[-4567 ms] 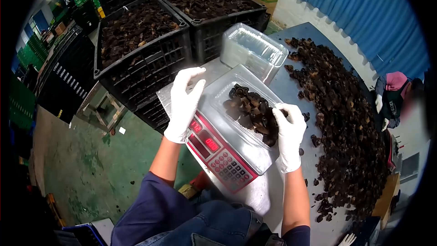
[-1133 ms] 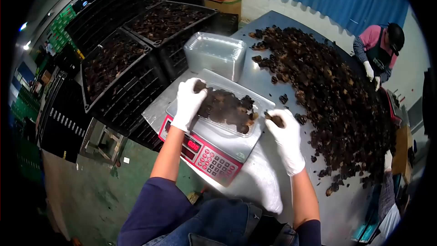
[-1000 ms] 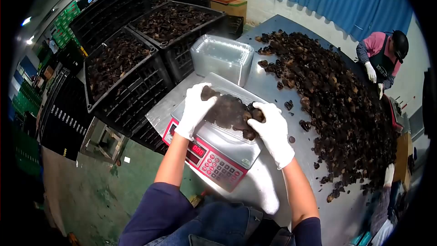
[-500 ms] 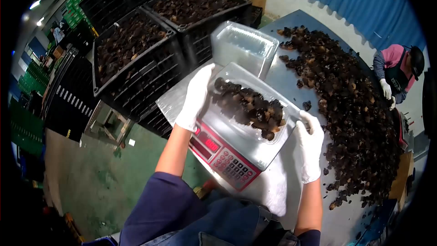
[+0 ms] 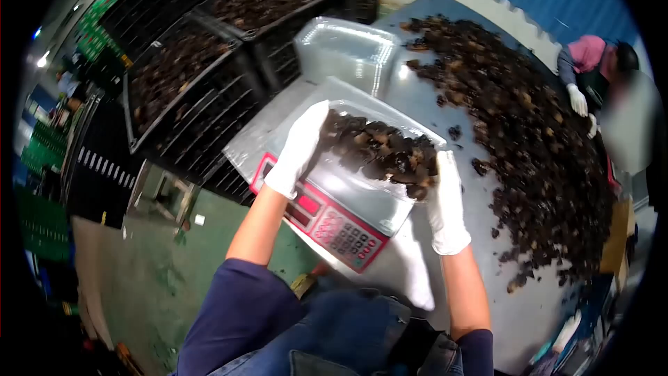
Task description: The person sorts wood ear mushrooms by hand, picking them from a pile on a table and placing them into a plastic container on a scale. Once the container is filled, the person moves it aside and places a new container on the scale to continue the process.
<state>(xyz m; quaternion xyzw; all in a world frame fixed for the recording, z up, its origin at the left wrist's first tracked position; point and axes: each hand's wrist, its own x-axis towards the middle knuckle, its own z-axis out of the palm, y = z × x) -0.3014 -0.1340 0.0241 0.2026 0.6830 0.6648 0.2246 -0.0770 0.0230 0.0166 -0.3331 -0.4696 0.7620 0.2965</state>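
Observation:
A clear plastic tray (image 5: 417, 132) with dark brown, crinkled pieces (image 5: 386, 150) in it is over the metal pan of a red-edged electronic scale (image 5: 334, 226). My left hand (image 5: 299, 150), in a white glove, grips the tray's left end. My right hand (image 5: 449, 205), also gloved, has its fingers at the tray's right end. Both hands are closed on the tray. Behind the scale stands a stack of clear trays (image 5: 344, 56). Whether the held tray touches the pan cannot be made out.
Black crates (image 5: 188, 118) with dark pieces stand at the left. A large heap (image 5: 529, 139) of these pieces covers the right of the metal table (image 5: 435, 10). A co-worker (image 5: 588, 63) in white gloves is at its far right; another gloved hand (image 5: 569, 331) shows lower right.
My right hand has come in from beside the tray and closed on its right end. The view has shifted, and another gloved hand now shows at the lower right.

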